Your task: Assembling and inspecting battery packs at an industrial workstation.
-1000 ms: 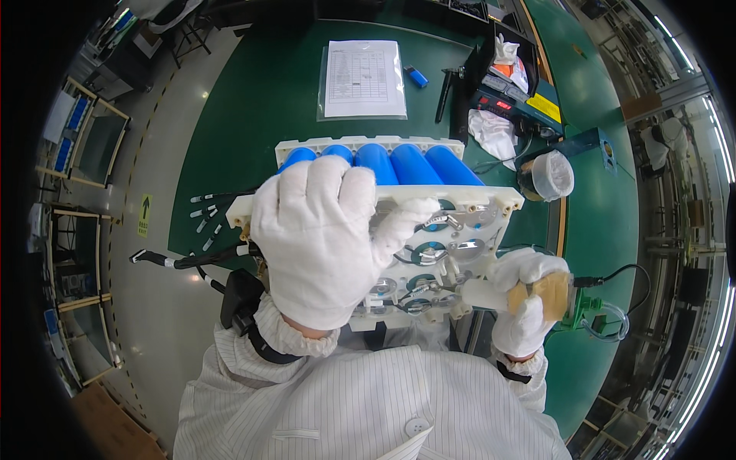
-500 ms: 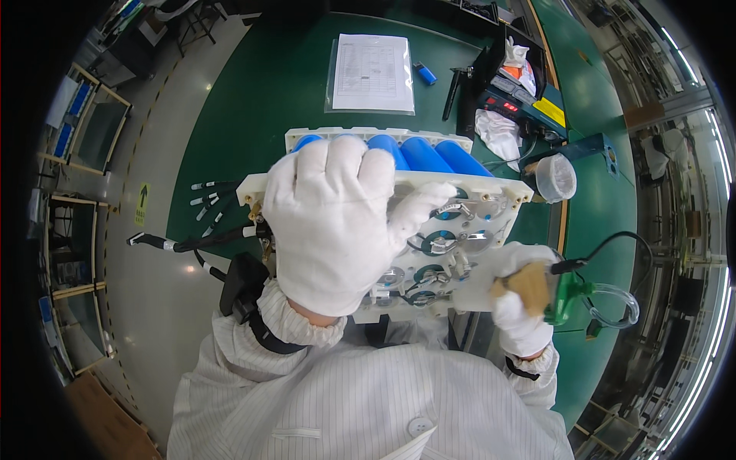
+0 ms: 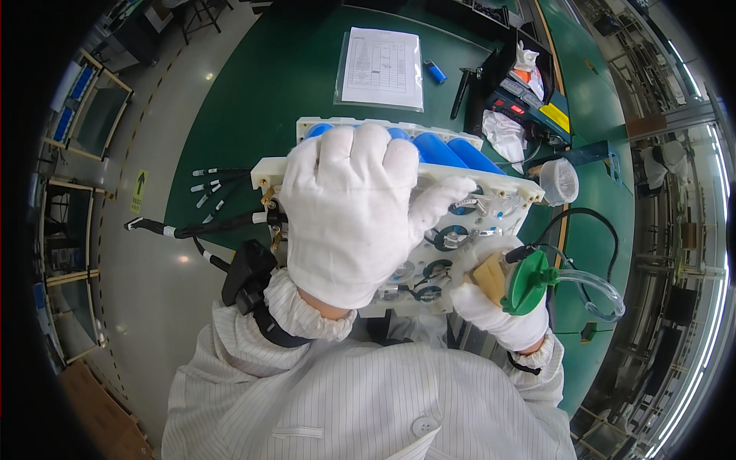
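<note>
A battery pack (image 3: 498, 182) with a white plastic frame stands on the bench in front of me. Blue cylindrical cells (image 3: 441, 149) show along its upper side, and metal tabs with round openings dot the face toward me. My left hand (image 3: 349, 215), white-gloved, grips the pack's top edge; its fingers reach over the cells and its thumb lies across the tabbed face. In my gloved right hand (image 3: 502, 318), by the pack's lower right, is a hand tool with a tan body (image 3: 488, 280), a round green cap (image 3: 529, 282), a clear hose and a black cable. Its tip is hidden.
Black cables (image 3: 207, 230) with white-labelled ends come off the pack's left side. Beyond lie a printed sheet (image 3: 381, 67) in a clear sleeve and a blue cell (image 3: 435, 72). A bench unit with a red display (image 3: 510, 106), crumpled white cloth (image 3: 504, 136) and clear cup (image 3: 558, 182) stand right.
My right hand with the tool has moved left toward the pack's lower right, and the green cap has turned more into view. My left hand keeps its hold on the pack.
</note>
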{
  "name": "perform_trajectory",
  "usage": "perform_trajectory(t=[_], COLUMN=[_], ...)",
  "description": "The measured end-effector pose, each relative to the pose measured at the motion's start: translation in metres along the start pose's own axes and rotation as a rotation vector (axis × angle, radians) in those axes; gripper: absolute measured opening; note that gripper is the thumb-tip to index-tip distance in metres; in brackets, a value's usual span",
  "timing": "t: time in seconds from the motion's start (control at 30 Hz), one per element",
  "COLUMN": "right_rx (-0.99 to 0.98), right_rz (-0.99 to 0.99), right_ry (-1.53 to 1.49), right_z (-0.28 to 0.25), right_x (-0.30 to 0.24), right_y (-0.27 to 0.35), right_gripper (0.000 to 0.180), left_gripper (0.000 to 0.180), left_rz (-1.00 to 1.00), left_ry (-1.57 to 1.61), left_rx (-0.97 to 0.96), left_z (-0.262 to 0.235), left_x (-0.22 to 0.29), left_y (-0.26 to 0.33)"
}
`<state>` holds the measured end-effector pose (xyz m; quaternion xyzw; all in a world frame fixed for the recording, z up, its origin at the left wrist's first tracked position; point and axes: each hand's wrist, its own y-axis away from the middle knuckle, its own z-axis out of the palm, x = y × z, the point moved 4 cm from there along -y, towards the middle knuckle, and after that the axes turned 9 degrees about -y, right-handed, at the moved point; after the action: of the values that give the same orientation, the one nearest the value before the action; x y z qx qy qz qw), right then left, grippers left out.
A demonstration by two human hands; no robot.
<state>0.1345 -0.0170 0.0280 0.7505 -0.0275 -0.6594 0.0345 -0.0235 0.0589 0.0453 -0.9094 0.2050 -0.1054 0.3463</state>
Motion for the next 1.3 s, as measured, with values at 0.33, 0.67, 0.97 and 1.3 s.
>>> perform_trajectory(t=[0.33,0.67,0.97,1.3], right_rx=[-0.035,0.045,0.968,0.918], right_rz=[0.018,-0.008,-0.596,-0.44], right_ry=[0.157,0.087,0.171,0.147], right_z=[-0.004,-0.012,-0.163,-0.286], right_x=[-0.006,-0.011,-0.075,-0.022], right_y=[-0.002,-0.001,0.032,-0.082], right_gripper=[0.031,0.036,0.036,0.035], left_gripper=[0.045,0.043,0.033,0.048], left_rz=[-0.004,-0.007,-0.006,-0.023], left_ry=[-0.004,0.012,-0.013,-0.194], left_rx=[-0.003,-0.028,-0.104,-0.448], left_z=[-0.001,-0.001,0.011,0.102], left_x=[0.0,-0.001,-0.004,-0.035], left_y=[-0.001,-0.004,-0.026,-0.068])
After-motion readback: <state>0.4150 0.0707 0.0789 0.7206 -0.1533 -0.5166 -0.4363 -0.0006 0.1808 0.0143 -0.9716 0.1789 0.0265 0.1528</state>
